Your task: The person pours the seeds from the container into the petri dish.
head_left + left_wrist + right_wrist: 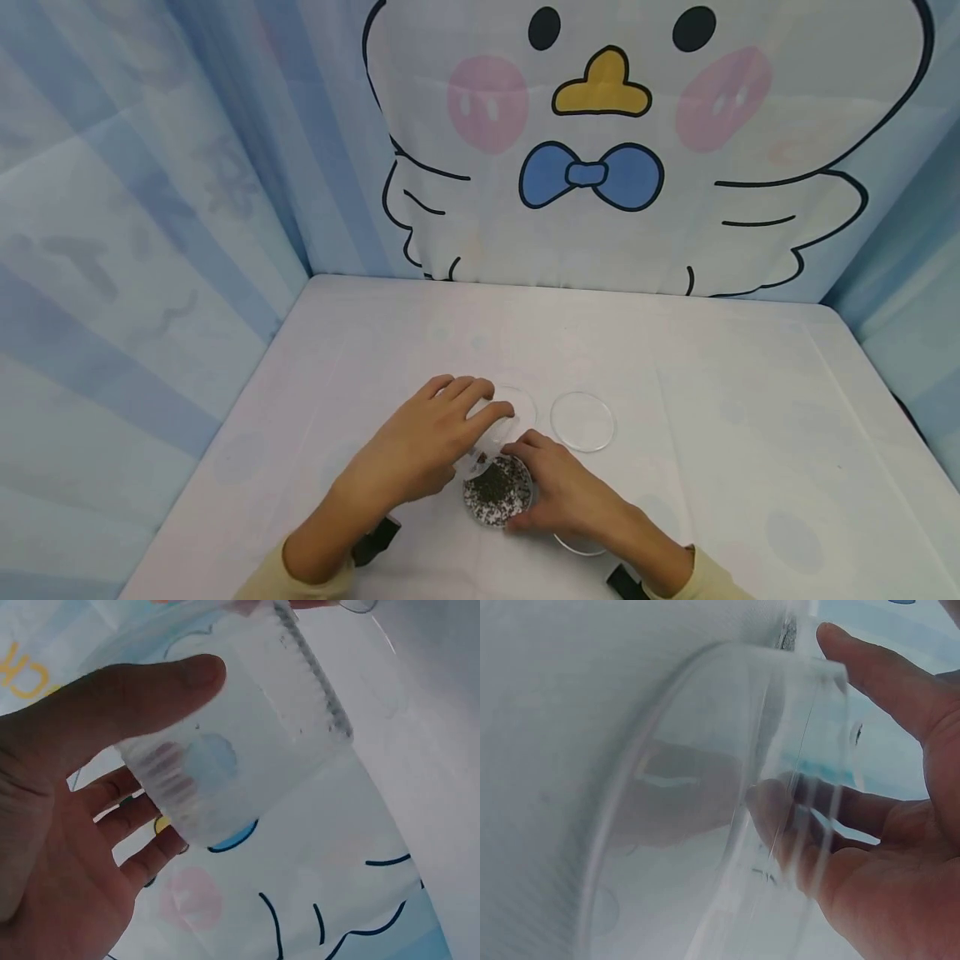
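Note:
A round clear petri dish (517, 502) stands on the table with white grains and a dark, soil-like heap in it. My right hand (562, 487) grips its side, thumb in front and fingers behind. Tilted over the dish's far left edge is a clear plastic container (480, 460), held between the thumb and fingers of my left hand (423, 442). In the left wrist view, dark specks line one end of this see-through container (247, 735). In the right wrist view, the right hand (900, 825) is partly seen through a clear dish in front of it.
An empty-looking clear dish (582, 452) lies beyond my right hand, and another clear round dish (531, 398) is partly behind the left hand. A further clear dish (577, 550) sits under the right forearm. The white-covered table (750, 417) meets printed curtains (337, 167) at the back and sides.

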{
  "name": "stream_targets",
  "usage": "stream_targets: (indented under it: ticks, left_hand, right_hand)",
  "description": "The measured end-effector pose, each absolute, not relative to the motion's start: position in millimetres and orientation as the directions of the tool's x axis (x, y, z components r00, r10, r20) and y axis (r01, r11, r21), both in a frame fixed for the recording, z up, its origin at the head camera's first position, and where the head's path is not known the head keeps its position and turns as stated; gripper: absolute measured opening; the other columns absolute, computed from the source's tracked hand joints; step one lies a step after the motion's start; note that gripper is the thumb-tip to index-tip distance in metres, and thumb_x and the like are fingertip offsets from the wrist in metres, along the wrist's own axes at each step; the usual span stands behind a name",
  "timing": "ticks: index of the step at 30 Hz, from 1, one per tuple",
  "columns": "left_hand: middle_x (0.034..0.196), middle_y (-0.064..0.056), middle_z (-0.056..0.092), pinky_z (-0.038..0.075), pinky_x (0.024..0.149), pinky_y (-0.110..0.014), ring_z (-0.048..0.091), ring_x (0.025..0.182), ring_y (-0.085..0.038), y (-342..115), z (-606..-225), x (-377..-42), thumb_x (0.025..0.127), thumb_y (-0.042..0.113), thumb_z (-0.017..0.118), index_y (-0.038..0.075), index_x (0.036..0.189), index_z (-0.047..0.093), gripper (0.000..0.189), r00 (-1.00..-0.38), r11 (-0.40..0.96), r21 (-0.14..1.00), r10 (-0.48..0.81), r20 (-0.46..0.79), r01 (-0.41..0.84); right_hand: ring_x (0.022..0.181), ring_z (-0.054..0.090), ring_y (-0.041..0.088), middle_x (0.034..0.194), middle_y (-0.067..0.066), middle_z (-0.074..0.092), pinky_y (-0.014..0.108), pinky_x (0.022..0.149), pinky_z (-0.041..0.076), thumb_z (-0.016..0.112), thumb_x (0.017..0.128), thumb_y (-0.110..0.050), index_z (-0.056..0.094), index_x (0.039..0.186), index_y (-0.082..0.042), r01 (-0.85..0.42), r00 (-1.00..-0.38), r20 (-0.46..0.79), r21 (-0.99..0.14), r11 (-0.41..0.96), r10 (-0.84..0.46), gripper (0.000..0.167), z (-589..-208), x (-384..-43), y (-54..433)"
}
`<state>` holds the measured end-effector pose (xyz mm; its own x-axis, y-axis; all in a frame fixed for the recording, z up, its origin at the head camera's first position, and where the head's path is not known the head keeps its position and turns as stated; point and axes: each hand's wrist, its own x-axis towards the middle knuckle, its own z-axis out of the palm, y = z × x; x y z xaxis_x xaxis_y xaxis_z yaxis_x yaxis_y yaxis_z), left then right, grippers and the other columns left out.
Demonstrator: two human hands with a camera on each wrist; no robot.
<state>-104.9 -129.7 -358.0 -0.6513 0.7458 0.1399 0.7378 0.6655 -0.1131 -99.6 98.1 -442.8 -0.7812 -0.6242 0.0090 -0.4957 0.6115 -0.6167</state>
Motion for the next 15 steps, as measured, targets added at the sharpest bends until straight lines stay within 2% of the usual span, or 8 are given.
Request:
stream_targets:
  ticks: [3,5,8,10,12,15]
  left_hand:
    - [0.139,-0.001,0.053,0.044,0.115,-0.044,0.055,0.131,-0.022,-136,-360,-114,0.063,0.009,0.099,0.023,0.144,0.047,0.097,-0.676,0.675,0.048,0.729,0.111,0.736]
    - [0.139,0.000,0.052,0.049,0.111,-0.043,0.057,0.127,-0.022,-141,-364,-123,0.062,0.005,0.098,0.022,0.144,0.047,0.099,-0.694,0.678,0.157,0.713,0.098,0.719]
    - [0.141,0.001,0.051,0.057,0.096,-0.039,0.062,0.119,-0.022,-151,-373,-139,0.062,0.000,0.095,0.020,0.146,0.046,0.099,-0.724,0.674,0.310,0.686,0.075,0.671]
    - [0.143,-0.002,0.051,0.059,0.090,-0.039,0.064,0.117,-0.024,-160,-379,-151,0.064,-0.001,0.094,0.017,0.148,0.043,0.100,-0.743,0.663,0.408,0.667,0.059,0.628]
    - [0.147,-0.005,0.050,0.058,0.093,-0.042,0.064,0.121,-0.027,-169,-386,-165,0.066,0.000,0.093,0.014,0.149,0.040,0.100,-0.761,0.654,0.481,0.647,0.043,0.583]
    - [0.150,-0.010,0.052,0.052,0.106,-0.049,0.057,0.135,-0.031,-183,-395,-185,0.070,0.005,0.095,0.011,0.151,0.038,0.099,-0.798,0.658,0.548,0.602,0.029,0.516]
  right_hand:
    - [0.114,0.064,0.023,0.124,0.005,0.062,0.041,0.100,0.055,0.099,0.065,-0.025,0.062,0.137,0.000,-0.477,-0.783,-0.007,-0.635,0.608,-0.622,0.084,-443,-100,98]
    - [0.114,0.064,0.023,0.125,0.005,0.062,0.041,0.100,0.055,0.099,0.065,-0.024,0.062,0.138,-0.001,-0.473,-0.783,-0.012,-0.639,0.607,-0.622,0.085,-443,-100,98]
    - [0.111,0.064,0.023,0.122,0.005,0.062,0.040,0.097,0.056,0.099,0.065,-0.024,0.062,0.137,0.000,-0.479,-0.782,-0.010,-0.630,0.611,-0.623,0.084,-443,-100,98]
    - [0.109,0.064,0.023,0.121,0.005,0.062,0.039,0.095,0.056,0.098,0.066,-0.025,0.062,0.136,0.001,-0.481,-0.781,-0.013,-0.625,0.615,-0.624,0.083,-443,-100,98]
    - [0.107,0.064,0.023,0.119,0.005,0.062,0.038,0.093,0.056,0.098,0.066,-0.025,0.062,0.136,0.003,-0.484,-0.782,-0.015,-0.616,0.622,-0.623,0.083,-443,-100,99]
    - [0.105,0.064,0.022,0.118,0.005,0.062,0.037,0.091,0.056,0.098,0.066,-0.025,0.062,0.136,0.003,-0.483,-0.783,-0.018,-0.612,0.626,-0.622,0.084,-444,-101,99]
